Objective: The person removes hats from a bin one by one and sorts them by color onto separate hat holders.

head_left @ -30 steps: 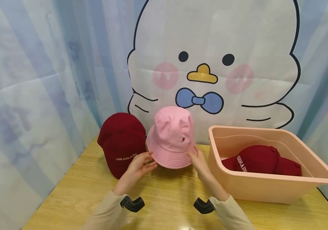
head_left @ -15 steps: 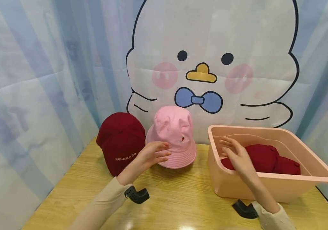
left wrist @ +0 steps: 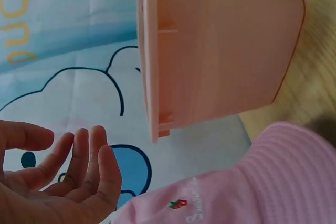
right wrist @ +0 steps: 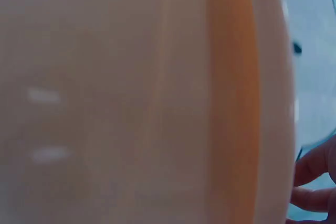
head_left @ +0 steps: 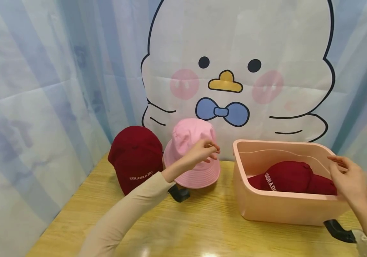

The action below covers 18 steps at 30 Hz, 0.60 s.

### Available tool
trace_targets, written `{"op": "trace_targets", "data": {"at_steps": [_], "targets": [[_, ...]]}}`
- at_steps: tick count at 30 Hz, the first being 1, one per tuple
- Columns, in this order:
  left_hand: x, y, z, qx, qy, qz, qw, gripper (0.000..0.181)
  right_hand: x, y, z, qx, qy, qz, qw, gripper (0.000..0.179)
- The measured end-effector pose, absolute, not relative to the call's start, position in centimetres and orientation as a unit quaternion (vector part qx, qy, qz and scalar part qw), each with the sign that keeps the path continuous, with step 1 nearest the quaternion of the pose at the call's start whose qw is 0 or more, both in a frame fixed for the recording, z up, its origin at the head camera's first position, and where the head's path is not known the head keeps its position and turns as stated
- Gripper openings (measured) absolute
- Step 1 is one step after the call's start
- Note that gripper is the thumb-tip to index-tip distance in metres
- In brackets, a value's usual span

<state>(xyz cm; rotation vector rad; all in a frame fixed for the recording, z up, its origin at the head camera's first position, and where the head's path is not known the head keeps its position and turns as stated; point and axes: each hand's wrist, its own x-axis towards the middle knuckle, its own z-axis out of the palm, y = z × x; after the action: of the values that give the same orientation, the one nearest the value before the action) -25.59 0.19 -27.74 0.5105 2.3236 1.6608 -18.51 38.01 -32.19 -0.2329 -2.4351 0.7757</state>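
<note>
A pink bucket hat (head_left: 194,173) with a small strawberry motif stands on the table. My left hand (head_left: 201,151) hangs in front of it, overlapping its crown in the head view; in the left wrist view its loosely bent fingers (left wrist: 97,166) hold nothing. My right hand (head_left: 350,176) is over the right end of a peach plastic bin (head_left: 286,210), fingers loosely bent. Inside that bin lies a dark red cap (head_left: 287,175) with white lettering. The bin's outer wall (right wrist: 105,119) fills most of the right wrist view, with a few right fingers (right wrist: 312,171) beside the rim.
Another dark red cap (head_left: 135,157), lettered COLORADO, stands left of the bucket hat. All rests on a wooden table (head_left: 196,225). A curtain (head_left: 35,107) with a cartoon duck print hangs behind and at the sides.
Both hands have let go of the bucket hat's brim. The right has moved right, across the bin to its far end; the left has risen and moved right. The hats and bin stay put.
</note>
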Motion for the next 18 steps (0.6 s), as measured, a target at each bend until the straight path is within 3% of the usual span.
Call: {"op": "trace_targets", "data": {"at_steps": [6,12,18], "targets": [[-26.3,4.1,-25.2,0.269,0.841,0.466,0.057,0.019,-18.7,42.2,-33.4,-0.146,-0.937,0.184,0.258,0.052],[-26.7,7.7,-23.2,0.316,0.846,0.428,0.04,0.018,-18.5,42.3,-33.3,-0.155,-0.962,0.144,0.175,0.061],[-27.2,11.2,-22.7,0.357,0.855,0.377,0.005,0.019,-18.7,42.0,-33.1,-0.156,-0.963,0.144,0.169,0.062]]}}
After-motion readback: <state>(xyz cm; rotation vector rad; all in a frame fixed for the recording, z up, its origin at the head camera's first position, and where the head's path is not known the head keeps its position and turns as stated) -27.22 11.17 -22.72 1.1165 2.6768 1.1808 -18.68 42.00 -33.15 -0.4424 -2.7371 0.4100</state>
